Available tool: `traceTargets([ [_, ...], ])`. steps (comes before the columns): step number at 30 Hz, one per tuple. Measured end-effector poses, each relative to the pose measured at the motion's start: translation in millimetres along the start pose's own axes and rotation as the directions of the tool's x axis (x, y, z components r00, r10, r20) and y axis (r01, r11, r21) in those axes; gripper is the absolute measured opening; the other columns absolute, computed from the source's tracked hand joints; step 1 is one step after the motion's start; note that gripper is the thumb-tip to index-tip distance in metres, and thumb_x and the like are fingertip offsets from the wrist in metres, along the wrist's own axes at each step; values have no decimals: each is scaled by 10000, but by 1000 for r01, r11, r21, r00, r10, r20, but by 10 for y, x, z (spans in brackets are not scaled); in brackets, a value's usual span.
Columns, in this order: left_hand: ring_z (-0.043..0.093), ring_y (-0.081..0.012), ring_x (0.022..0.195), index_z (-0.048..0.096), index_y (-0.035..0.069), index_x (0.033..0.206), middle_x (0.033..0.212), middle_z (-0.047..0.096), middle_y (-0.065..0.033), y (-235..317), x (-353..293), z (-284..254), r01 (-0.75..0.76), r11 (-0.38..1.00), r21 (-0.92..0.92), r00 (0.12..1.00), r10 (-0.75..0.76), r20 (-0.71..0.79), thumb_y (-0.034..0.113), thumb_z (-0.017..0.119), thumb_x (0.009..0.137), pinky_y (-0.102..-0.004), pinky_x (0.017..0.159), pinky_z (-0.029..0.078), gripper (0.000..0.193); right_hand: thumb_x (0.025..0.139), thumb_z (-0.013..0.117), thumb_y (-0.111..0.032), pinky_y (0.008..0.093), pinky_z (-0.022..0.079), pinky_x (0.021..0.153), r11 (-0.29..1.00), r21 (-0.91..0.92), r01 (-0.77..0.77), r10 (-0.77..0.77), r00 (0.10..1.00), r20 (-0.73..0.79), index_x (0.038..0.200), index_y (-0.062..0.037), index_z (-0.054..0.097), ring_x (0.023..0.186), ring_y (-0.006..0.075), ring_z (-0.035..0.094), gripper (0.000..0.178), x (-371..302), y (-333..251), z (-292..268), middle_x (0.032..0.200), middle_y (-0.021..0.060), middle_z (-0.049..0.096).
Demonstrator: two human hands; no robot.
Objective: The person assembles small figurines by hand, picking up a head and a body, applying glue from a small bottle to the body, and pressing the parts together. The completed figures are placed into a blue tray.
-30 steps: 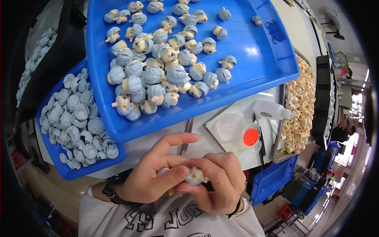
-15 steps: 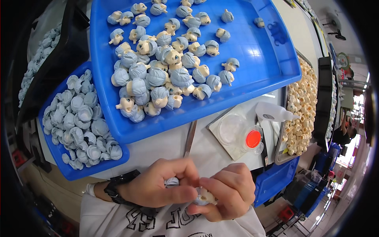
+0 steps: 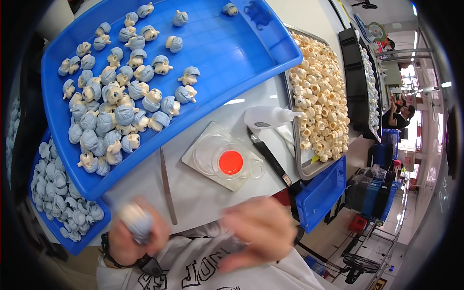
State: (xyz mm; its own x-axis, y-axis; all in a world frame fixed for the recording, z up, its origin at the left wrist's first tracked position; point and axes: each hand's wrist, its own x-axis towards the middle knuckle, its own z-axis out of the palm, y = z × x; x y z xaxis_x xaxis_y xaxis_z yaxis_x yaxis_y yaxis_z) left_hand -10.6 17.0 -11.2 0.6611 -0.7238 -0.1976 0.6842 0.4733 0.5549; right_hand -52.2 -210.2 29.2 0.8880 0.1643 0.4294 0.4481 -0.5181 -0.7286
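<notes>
My left hand (image 3: 126,244) is closed around a small doll head (image 3: 137,222) with pale blue hair, at the lower left; motion blurs both. To its right, over the white shirt, my right hand (image 3: 261,229) is blurred, its thumb apart from the fingers and nothing seen in it. Beyond them, a big blue tray (image 3: 222,58) carries many similar doll heads (image 3: 124,114), heaped toward its near left part. A smaller blue bin (image 3: 77,245) at the left holds pale blue hair pieces (image 3: 58,193).
Between tray and hands lie long metal tweezers (image 3: 166,186), a clear dish with a red-orange disc (image 3: 230,162) on a square plate (image 3: 227,185), a white squeeze bottle (image 3: 268,117) and a black-handled tool (image 3: 271,159). A metal tray (image 3: 309,172) of cream-coloured head parts stands right.
My hands have drawn apart. The left has moved left with the doll head; the right has let go of it and opened. The view has swung to the right.
</notes>
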Motion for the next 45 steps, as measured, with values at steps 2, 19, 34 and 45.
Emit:
traceTargets([
  [2, 451, -130, 533, 393, 21, 1093, 644, 504, -49, 15, 45, 53, -106, 976, -192, 994, 99, -47, 375, 497, 852, -257, 455, 342, 441, 711, 709, -240, 273, 441, 568, 905, -392, -165, 87, 974, -209, 1000, -16, 607, 732, 205, 605, 381, -179, 50, -329, 871, 102, 632],
  [19, 518, -120, 636, 516, -31, 1028, 921, 542, -179, 229, 168, 251, 196, 942, 272, 980, -178, -88, 57, 605, 808, -228, 591, 424, 253, 807, 577, -60, 242, 422, 552, 624, -384, -681, 364, 687, -629, 923, 17, 561, 613, 123, 521, 140, -444, 653, -843, 735, 53, 567],
  [34, 504, -106, 636, 369, -77, 1239, 900, 546, -111, 193, 111, 288, 186, 966, 177, 982, -178, -61, 374, 457, 908, -221, 555, 400, 567, 626, 592, 33, 242, 436, 513, 993, 112, 46, -48, 999, 19, 1021, 4, 510, 599, 179, 533, 404, 217, -78, 270, 806, 164, 567],
  [45, 579, -117, 749, 550, -29, 1055, 885, 616, -70, 125, 100, 94, 0, 932, 362, 992, -44, 115, 227, 545, 887, -237, 654, 445, 306, 648, 665, 17, 204, 442, 512, 971, 152, 183, -184, 983, -5, 873, -55, 563, 610, 176, 524, 258, 110, 25, 317, 965, 245, 590],
])
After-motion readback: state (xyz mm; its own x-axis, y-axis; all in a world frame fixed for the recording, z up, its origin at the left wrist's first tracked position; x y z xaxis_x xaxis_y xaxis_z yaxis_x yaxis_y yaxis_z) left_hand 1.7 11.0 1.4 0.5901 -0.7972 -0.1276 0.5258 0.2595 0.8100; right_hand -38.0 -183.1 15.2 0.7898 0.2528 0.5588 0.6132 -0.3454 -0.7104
